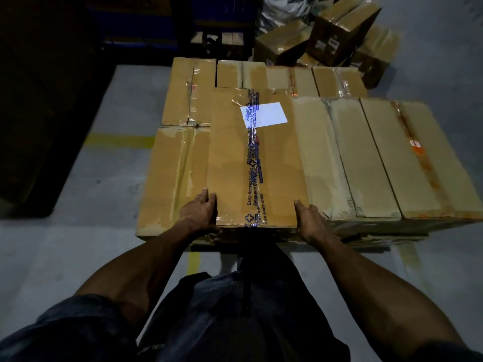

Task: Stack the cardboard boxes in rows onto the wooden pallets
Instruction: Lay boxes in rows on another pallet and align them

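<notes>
Gripping long brown cardboard box with blue printed tape and white label (257, 163) by both near corners, left hand (200, 211) and right hand (309, 220) curled round its sides, likely to slide it square. Sits atop stacked row of taped boxes (379, 158) near front edge; wooden pallet (366, 244) barely visible. Loose boxes (326, 40) behind on floor.

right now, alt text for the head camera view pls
A person's left hand and right hand grip the near corners of a taped cardboard box lying atop a layer of boxes. Loose boxes sit behind on the floor.
</notes>
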